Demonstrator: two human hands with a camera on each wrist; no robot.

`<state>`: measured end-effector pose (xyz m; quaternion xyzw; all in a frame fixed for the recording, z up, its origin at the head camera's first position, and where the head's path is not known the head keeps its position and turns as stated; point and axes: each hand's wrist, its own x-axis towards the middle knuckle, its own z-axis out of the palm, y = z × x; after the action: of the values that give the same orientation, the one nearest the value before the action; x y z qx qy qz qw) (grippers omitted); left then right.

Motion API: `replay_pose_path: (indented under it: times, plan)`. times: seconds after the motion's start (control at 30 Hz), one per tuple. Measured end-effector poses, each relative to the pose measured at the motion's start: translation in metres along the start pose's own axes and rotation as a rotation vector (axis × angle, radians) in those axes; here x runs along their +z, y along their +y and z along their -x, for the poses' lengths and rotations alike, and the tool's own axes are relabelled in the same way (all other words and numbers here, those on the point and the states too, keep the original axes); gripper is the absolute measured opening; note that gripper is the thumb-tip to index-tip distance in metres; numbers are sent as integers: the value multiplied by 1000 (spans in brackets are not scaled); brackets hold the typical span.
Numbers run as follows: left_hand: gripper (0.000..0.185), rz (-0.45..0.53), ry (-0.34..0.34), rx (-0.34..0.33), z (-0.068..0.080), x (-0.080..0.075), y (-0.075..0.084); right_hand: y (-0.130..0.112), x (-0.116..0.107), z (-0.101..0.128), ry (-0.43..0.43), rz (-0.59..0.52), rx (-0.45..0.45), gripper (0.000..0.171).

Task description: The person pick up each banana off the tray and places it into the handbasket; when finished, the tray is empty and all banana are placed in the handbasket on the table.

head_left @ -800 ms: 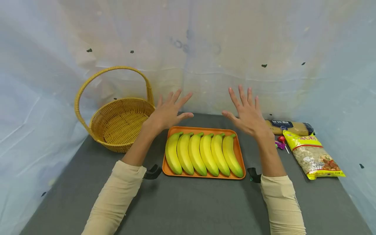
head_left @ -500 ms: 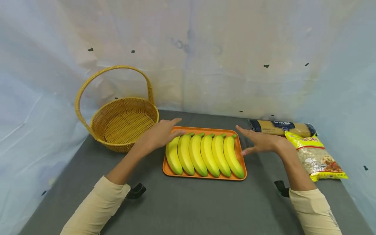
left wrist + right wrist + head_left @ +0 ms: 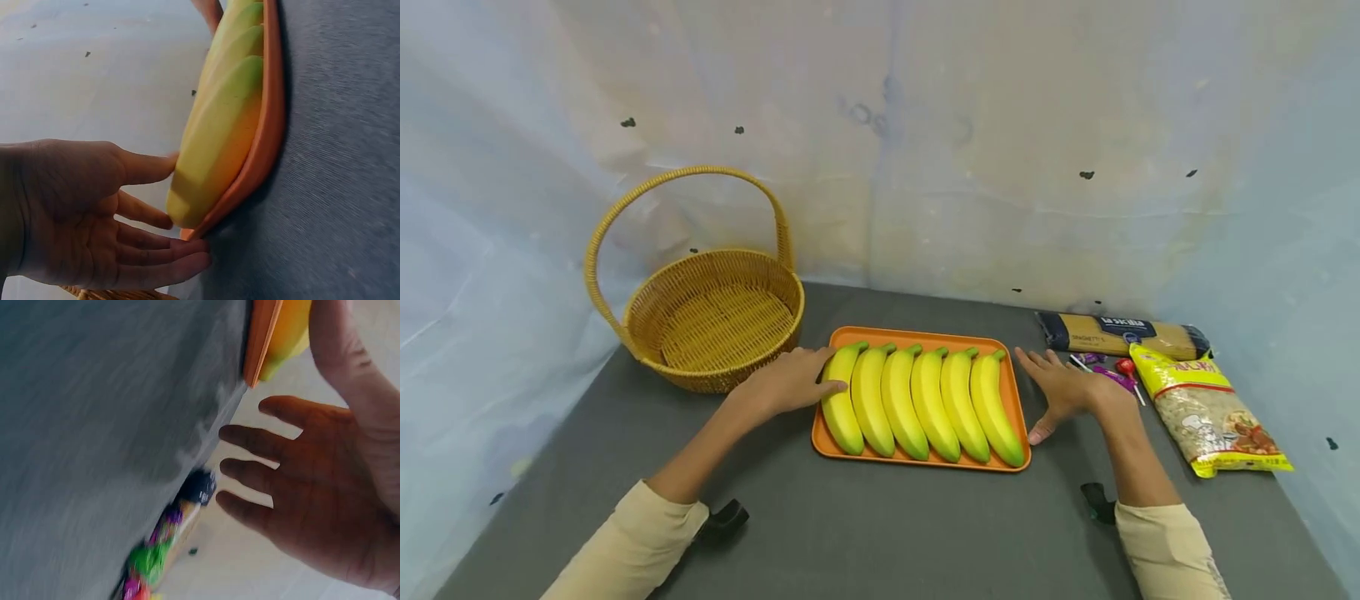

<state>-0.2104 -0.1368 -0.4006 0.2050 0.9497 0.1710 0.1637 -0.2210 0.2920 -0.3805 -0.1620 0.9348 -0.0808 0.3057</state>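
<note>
Several yellow bananas (image 3: pixel 905 404) lie side by side on an orange tray (image 3: pixel 925 337) in the head view. My left hand (image 3: pixel 790 380) is at the tray's left edge, its thumb over the leftmost banana (image 3: pixel 219 137). In the left wrist view its fingers stretch out nearly straight, fingertips right at the tray rim. My right hand (image 3: pixel 1063 387) is beside the tray's right edge, thumb close to the near corner. Its fingers are spread with nothing between them, as the right wrist view also shows.
A wicker basket (image 3: pixel 700 382) with a tall handle stands at the back left. Right of the tray lie a spaghetti pack (image 3: pixel 1101 336), lollipops (image 3: pixel 1125 367) and a yellow food bag (image 3: pixel 1213 417). A pale sheet (image 3: pixel 955 167) hangs behind the grey table (image 3: pixel 887 533).
Both hands have come down from above and beyond the tray to its two sides. The right hand swung out to the right, then back in. The bananas remain in their row.
</note>
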Motion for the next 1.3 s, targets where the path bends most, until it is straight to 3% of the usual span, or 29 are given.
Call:
replay_pose_path:
  times: [0.27,0.4,0.5,0.57,0.7,0.93,1.07,1.2,1.3]
  plan:
    - [64,84,-133,-20,-4,-18,2,-22,-4,-19,-45,100,129,150]
    - [58,15,-178,-37,-10,-26,8,-31,-10,-26,-92,89,212,147]
    - [39,-89,-195,-60,-18,-33,16,-37,-16,-32,-108,51,276,145]
    - [30,-129,-196,-74,-20,-36,21,-42,-17,-35,-109,40,297,145]
    - [41,-123,-194,-96,-18,-34,28,-46,-15,-38,-113,36,297,145]
    - [51,-70,-153,-136,-16,-18,39,-39,-13,-33,-142,67,260,144]
    - [32,-77,-119,-148,-22,-11,45,-31,-15,-30,-142,59,252,144]
    - [81,-69,-130,-224,-28,-6,46,-26,-14,-31,-144,35,257,143]
    - [85,-67,-124,-264,-30,-4,47,-25,-15,-31,-138,37,261,143]
